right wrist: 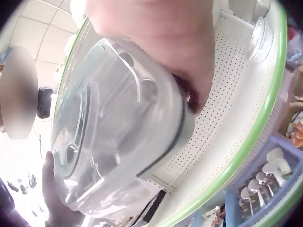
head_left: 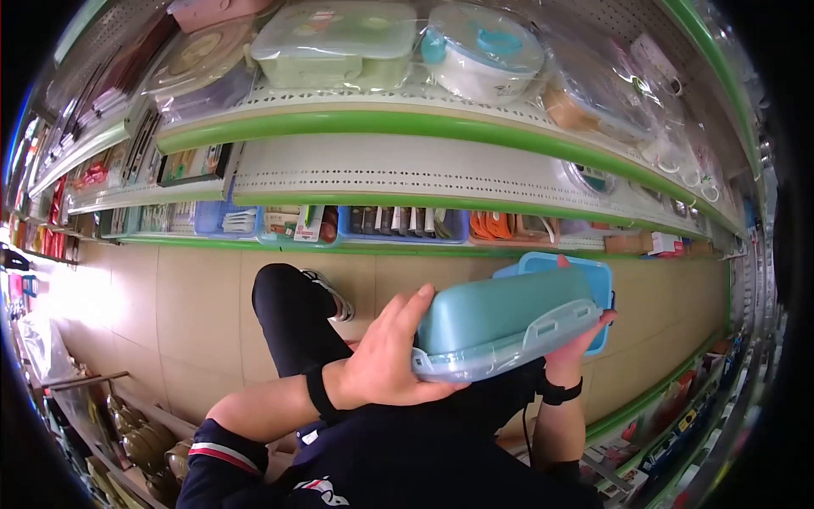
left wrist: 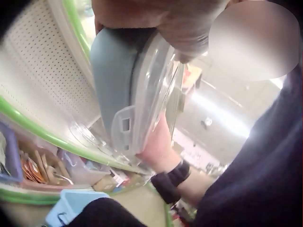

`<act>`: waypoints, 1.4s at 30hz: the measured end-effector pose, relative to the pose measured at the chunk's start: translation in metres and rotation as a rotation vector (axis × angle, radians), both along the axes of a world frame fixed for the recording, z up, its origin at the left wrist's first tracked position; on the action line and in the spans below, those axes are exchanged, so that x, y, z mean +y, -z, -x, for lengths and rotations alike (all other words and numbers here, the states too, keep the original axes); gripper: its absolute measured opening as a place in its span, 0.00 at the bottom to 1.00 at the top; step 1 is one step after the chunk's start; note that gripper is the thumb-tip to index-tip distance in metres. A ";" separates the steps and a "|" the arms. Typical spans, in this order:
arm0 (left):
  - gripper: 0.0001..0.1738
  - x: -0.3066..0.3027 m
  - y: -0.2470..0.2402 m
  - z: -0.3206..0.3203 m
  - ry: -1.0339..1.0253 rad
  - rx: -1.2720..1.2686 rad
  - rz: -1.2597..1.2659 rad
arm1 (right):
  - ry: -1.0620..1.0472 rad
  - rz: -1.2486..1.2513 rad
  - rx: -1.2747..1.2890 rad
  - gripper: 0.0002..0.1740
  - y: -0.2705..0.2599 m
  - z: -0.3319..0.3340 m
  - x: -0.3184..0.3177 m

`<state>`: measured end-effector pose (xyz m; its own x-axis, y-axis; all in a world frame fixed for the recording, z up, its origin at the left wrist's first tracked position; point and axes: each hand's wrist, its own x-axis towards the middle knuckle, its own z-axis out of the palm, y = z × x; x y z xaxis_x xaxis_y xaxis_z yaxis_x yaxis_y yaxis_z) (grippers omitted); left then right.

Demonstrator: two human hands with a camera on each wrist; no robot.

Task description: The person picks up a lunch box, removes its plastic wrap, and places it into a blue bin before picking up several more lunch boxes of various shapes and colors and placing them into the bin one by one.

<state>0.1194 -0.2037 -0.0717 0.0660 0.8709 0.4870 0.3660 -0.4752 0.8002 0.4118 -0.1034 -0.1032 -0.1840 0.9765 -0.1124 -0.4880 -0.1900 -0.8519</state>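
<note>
A teal food storage box (head_left: 509,310) with a clear latched lid (head_left: 509,341) is held between both hands in front of the chest. It is tipped over, its teal base upward and the lid facing down toward the body. The left hand (head_left: 381,348) grips one end, fingers along the teal side and thumb under the lid's edge. At the opposite end, the right hand (head_left: 579,341) holds the box, partly hidden behind it in the head view. The right wrist view looks onto the clear lid (right wrist: 123,118), with the right hand (right wrist: 161,38) over its upper edge.
Green-edged shelves (head_left: 407,125) run across the front, bearing a pale green lidded box (head_left: 335,42) and a white round container (head_left: 483,59). Lower down are bins of utensils (head_left: 403,222). A light blue basket (head_left: 600,280) stands low behind the box. A knee (head_left: 284,293) is below.
</note>
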 end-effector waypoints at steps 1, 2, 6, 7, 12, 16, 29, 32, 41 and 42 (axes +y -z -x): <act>0.66 -0.004 0.000 0.001 0.004 0.030 0.004 | -0.024 -0.005 0.062 0.71 0.005 -0.003 -0.001; 0.66 -0.006 0.000 0.001 0.002 0.039 -0.039 | -0.045 -0.011 0.126 0.69 0.010 -0.007 -0.003; 0.64 -0.012 0.003 0.001 -0.004 0.040 -0.181 | -0.220 -0.141 0.268 0.69 0.000 0.001 -0.005; 0.63 -0.014 0.004 0.001 -0.006 0.032 -0.210 | -0.217 -0.167 0.280 0.69 0.000 0.003 -0.005; 0.61 -0.017 0.000 0.004 -0.009 0.028 -0.262 | -0.200 -0.244 0.268 0.68 -0.006 0.006 -0.009; 0.62 -0.019 0.000 0.011 0.018 0.015 -0.249 | -0.188 -0.300 0.204 0.69 -0.014 0.012 -0.015; 0.67 -0.017 -0.033 0.024 0.017 -0.142 -0.030 | 0.108 -0.411 -0.081 0.68 -0.025 0.035 -0.044; 0.66 -0.020 -0.025 0.023 -0.018 -0.202 -0.169 | 0.135 -0.418 -0.139 0.71 -0.034 0.045 -0.055; 0.67 -0.013 -0.023 0.036 -0.021 -0.113 -0.298 | 0.184 -0.487 -0.067 0.64 -0.034 0.061 -0.072; 0.67 -0.013 -0.023 0.036 -0.012 -0.119 -0.295 | 0.177 -0.483 -0.073 0.65 -0.033 0.060 -0.073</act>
